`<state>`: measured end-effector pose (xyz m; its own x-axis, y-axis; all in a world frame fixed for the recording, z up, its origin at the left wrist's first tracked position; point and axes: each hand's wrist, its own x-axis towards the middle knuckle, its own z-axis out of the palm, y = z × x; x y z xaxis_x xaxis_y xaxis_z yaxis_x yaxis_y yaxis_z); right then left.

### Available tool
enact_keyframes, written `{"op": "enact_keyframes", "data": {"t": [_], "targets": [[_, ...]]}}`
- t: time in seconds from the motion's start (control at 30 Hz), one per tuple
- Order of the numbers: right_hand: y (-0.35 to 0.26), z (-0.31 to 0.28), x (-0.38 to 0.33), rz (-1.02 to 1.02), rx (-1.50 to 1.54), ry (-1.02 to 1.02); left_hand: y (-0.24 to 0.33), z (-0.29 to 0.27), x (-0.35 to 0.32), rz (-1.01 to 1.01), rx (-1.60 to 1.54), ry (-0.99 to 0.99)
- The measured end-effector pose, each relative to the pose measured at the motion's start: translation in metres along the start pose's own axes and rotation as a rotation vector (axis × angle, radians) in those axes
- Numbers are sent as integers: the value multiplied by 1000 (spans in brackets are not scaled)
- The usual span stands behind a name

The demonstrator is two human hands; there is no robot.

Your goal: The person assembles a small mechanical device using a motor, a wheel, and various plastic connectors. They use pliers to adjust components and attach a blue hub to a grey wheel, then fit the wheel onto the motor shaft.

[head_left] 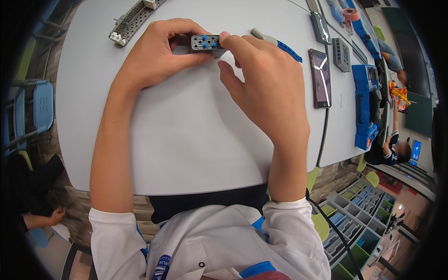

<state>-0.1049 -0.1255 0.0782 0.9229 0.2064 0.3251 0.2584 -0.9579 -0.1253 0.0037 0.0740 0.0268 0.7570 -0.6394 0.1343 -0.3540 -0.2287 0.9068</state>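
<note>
A small grey building-kit block with holes and several blue connector pegs in its face is gripped between the thumb and fingers of my left hand. My right hand reaches in from the right, its index fingertip touching the block's right end. The right thumb stands apart from that fingertip, just below the block; the other right fingers are partly hidden. Beyond my right knuckles lie a grey rod-like piece and a blue toothed strip. Farther left rests a long grey perforated frame with white end pieces.
A phone, a grey module and a dark box lie right of my hands. Past them stand a blue case and a pink roll. Another person reaches toward an orange-yellow model. Chairs stand left.
</note>
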Motion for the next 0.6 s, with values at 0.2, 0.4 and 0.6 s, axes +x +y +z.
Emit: {"op": "enact_keyframes", "data": {"t": [0.2,0.4,0.6], "targets": [[2,-2,-1,29,85,-3,-2,0,0,19,24,0],[6,-2,-1,36,163,3,-5,0,-1,40,-42,4],[35,11,9,86,613,-16,-7,0,-2,-11,-188,4]]}}
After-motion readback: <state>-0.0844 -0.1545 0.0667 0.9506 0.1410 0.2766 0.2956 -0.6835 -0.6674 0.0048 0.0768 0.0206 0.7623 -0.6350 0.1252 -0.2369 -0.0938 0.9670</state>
